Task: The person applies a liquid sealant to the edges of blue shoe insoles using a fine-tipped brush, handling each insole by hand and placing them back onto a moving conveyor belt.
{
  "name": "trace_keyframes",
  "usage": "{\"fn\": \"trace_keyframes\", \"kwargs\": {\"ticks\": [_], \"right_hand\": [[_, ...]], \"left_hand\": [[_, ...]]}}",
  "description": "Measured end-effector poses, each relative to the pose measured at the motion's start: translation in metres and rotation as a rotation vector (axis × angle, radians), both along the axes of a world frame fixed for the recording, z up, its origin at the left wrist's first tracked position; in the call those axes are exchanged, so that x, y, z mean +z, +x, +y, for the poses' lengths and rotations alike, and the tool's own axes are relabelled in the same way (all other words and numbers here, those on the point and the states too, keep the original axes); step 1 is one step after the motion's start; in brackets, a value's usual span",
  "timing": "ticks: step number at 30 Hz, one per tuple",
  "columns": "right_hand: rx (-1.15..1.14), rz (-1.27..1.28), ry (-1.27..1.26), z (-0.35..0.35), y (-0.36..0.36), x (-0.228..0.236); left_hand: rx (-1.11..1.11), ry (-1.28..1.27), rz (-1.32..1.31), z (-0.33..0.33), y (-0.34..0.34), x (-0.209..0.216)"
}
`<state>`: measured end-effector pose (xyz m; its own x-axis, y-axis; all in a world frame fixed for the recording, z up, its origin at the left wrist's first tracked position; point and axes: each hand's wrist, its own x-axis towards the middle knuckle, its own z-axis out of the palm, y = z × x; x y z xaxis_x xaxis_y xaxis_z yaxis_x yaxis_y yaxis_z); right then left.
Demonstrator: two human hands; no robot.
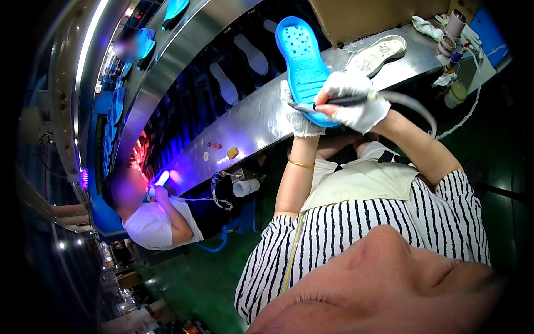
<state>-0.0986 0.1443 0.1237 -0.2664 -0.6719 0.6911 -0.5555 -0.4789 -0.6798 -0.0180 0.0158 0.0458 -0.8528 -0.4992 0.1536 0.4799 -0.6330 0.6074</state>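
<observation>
My left hand (pixel 303 128), in a pale glove with its fingers mostly hidden, holds a blue shoe sole (pixel 303 55) from beneath and along its left edge. The sole is tilted, its hollow inner side with holes and ridges facing up, over the edge of the metal bench. My right hand (pixel 353 94), in a white glove with bare fingertips, is closed round a slim brush-like tool (pixel 303 107) with a dark grip. The tool's grey tip lies at the near end of the sole. A pale hose (pixel 417 106) trails right from behind that hand.
A cream sole (pixel 377 54) lies on the metal bench (pixel 250 131) beside a cardboard box (pixel 378 19). Gloves (pixel 427 28) and cups (pixel 456 23) stand at the right end. Left, a conveyor (pixel 222 83) carries soles. A co-worker (pixel 161 222) sits farther along, holding a lit sole.
</observation>
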Motion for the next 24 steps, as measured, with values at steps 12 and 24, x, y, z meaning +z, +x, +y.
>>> {"fn": "trace_keyframes", "kwargs": {"ticks": [12,24], "right_hand": [[-0.065,-0.295,0.153,-0.029,-0.055,-0.022],[-0.002,0.367,-0.024,-0.002,-0.071,0.021]], "left_hand": [[-0.121,0.218,-0.07,0.01,0.014,0.038],[-0.003,-0.036,-0.173,-0.006,0.01,0.051]]}}
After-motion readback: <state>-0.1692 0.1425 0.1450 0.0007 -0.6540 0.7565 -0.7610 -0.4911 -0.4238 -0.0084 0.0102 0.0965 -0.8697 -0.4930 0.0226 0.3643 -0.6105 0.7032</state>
